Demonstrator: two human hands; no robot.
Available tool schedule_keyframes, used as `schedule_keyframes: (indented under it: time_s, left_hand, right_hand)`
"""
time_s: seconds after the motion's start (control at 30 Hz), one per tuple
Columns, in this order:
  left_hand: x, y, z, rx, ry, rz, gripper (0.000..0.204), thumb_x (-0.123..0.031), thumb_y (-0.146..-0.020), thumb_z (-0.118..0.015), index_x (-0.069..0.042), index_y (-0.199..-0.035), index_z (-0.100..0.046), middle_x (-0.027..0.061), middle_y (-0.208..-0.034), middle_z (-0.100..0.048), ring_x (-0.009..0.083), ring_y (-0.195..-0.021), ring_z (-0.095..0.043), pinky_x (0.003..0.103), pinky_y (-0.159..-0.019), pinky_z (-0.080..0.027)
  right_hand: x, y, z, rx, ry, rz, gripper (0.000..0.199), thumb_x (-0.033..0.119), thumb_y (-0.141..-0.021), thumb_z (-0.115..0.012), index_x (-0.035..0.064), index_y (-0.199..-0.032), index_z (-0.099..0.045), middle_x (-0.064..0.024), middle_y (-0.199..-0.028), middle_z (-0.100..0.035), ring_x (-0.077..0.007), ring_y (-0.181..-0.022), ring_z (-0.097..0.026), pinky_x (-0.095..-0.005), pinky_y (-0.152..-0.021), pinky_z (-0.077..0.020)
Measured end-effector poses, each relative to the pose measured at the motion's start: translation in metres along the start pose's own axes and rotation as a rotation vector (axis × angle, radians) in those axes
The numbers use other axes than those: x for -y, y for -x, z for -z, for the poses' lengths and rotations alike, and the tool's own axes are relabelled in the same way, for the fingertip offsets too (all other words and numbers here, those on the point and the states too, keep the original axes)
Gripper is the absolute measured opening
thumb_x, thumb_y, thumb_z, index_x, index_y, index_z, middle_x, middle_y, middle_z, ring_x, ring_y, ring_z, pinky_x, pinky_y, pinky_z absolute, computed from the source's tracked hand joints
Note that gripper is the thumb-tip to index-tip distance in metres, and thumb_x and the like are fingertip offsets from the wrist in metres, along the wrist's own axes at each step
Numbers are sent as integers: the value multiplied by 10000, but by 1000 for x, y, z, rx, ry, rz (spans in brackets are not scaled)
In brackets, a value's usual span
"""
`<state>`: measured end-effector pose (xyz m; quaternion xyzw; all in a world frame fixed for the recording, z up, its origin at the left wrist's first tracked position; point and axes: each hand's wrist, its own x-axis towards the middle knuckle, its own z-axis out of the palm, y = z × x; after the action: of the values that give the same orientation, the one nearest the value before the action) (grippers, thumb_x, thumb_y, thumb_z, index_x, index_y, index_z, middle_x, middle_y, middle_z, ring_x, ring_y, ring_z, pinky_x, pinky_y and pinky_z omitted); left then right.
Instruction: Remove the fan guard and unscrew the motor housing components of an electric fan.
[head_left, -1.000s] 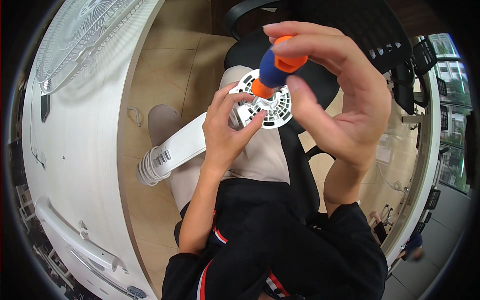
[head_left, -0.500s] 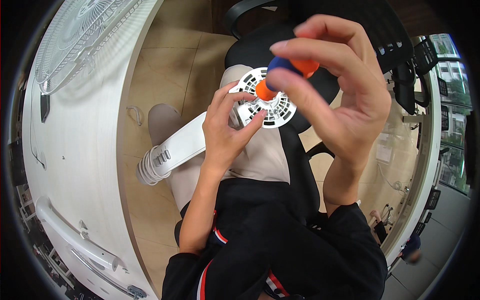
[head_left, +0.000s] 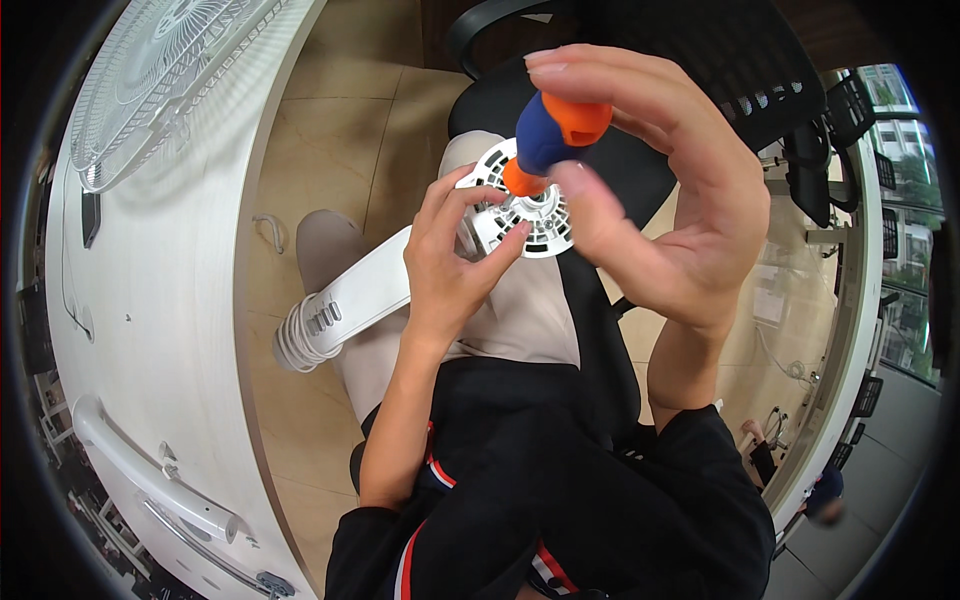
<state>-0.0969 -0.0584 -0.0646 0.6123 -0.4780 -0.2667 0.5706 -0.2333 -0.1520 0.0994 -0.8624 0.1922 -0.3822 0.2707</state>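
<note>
A white fan body (head_left: 372, 285), a long neck with a round slotted motor housing (head_left: 548, 238) at its far end, lies across my lap. My left hand (head_left: 455, 240) grips the housing's left side, fingertips and thumb spread on its face. On the housing stands a screwdriver (head_left: 550, 138) with a blue and orange handle, leaning a little. My right hand (head_left: 670, 180) loosely surrounds this handle, thumb against its side and fingers curved over its top. The screwdriver's tip is hidden. A white cord (head_left: 300, 335) is wound around the fan's near end.
A white table (head_left: 170, 300) at the left carries a wire fan guard (head_left: 185, 80) and a curved white tube-like part (head_left: 150, 470). Black office chairs (head_left: 690, 60) stand ahead. Another table edge (head_left: 850, 300) runs along the right. Another person (head_left: 825, 495) shows at the lower right.
The screwdriver handle has tilted to the left and come more into view. My right hand has shifted slightly, its fingers extended farther over the handle. My left hand stays put.
</note>
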Motion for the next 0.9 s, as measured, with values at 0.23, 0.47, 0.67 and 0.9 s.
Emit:
schedule_keyframes:
  time_s: [0.23, 0.47, 0.67, 0.9]
  left_hand:
    - [1, -2, 0, 7, -63, -48, 350, -197, -767, -889, -85, -1062, -735, 123, -1338, -657, 293, -1145, -678, 382, -963, -523]
    - [1, -1, 2, 34, -38, -19, 344, -192, -760, -889, -85, -1052, -741, 117, -1336, -658, 293, -1146, -677, 381, -955, -525]
    - [-3, -2, 2, 4, -38, -27, 342, -192, -760, -891, -83, -1048, -741, 119, -1321, -664, 290, -1141, -679, 378, -946, -527]
    - [0, -1, 3, 1, -54, -60, 337, -190, -766, -890, -83, -1047, -739, 117, -1323, -665, 283, -1152, -677, 373, -941, -529]
  right_hand:
    - [-5, 4, -11, -123, -242, -107, 378, -79, -792, -767, -41, -1161, -691, -243, -1285, -684, -275, -1121, -706, -370, -980, -567]
    - [0, 2, -2, -62, 195, -5, 390, -88, -788, -781, -24, -1167, -715, -201, -1225, -698, -253, -1126, -705, -342, -928, -592]
    - [-6, 0, 0, -45, 34, 44, 432, -118, -815, -705, -35, -1238, -702, -182, -1215, -710, -237, -1054, -726, -321, -890, -603]
    - [-13, -1, 7, 28, 64, 124, 442, -79, -755, -832, -57, -1176, -698, -240, -1256, -697, -241, -1038, -734, -329, -909, -588]
